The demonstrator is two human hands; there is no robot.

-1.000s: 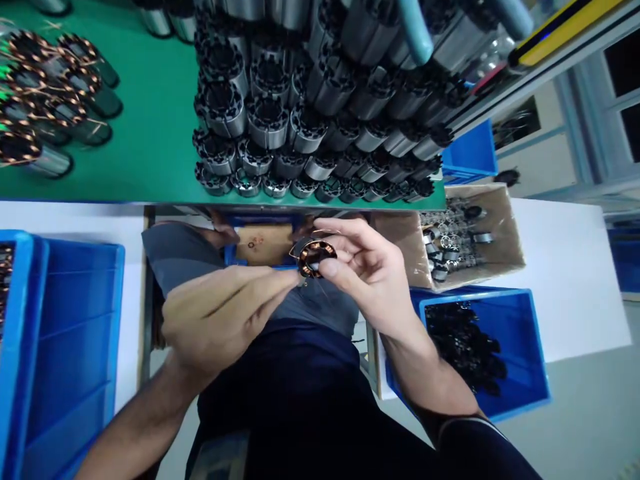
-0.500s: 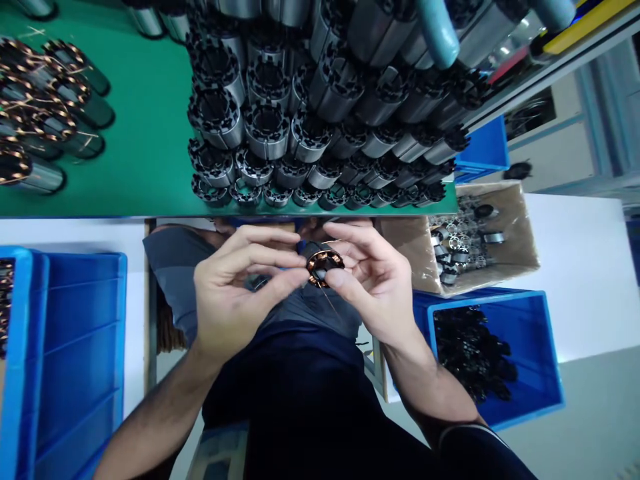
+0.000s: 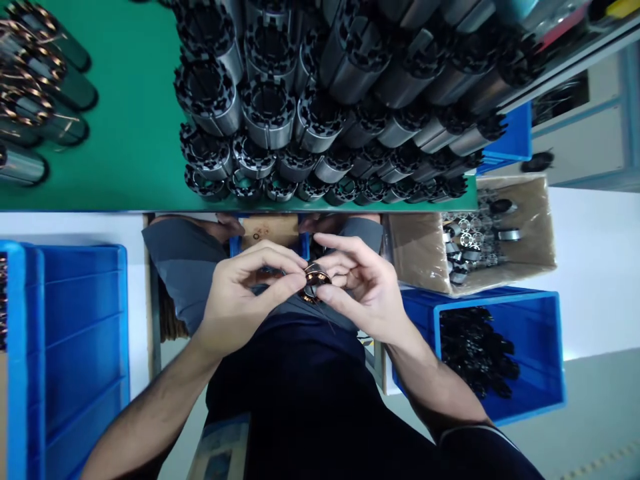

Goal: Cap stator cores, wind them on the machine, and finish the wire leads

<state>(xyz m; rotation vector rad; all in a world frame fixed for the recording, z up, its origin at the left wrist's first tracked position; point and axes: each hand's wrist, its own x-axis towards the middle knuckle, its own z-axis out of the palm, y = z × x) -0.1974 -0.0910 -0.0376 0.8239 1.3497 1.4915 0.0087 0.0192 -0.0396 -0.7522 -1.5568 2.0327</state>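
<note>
Between my two hands, over my lap, is a small motor stator [image 3: 316, 275] with copper windings round its ring and thin wire ends hanging from it. My left hand [image 3: 250, 293] pinches its left side with thumb and fingertips. On the other side, my right hand [image 3: 365, 287] holds it with the thumb at the ring's right edge and the fingers curled behind; the index finger points out away from it. Fingers hide part of the stator body.
Rows of bare stator cores [image 3: 270, 113] stand on the green bench mat [image 3: 125, 133]. Wound stators [image 3: 43, 73] are at the left. Blue crates [image 3: 85, 320] lie left; a carton [image 3: 505, 267] of metal parts and a blue bin [image 3: 543, 360] of black parts are right.
The stator has dropped slightly and turned in my hands, with its ring now tilted differently. My left fingers have closed in at its top edge. The head view has shifted a little.
</note>
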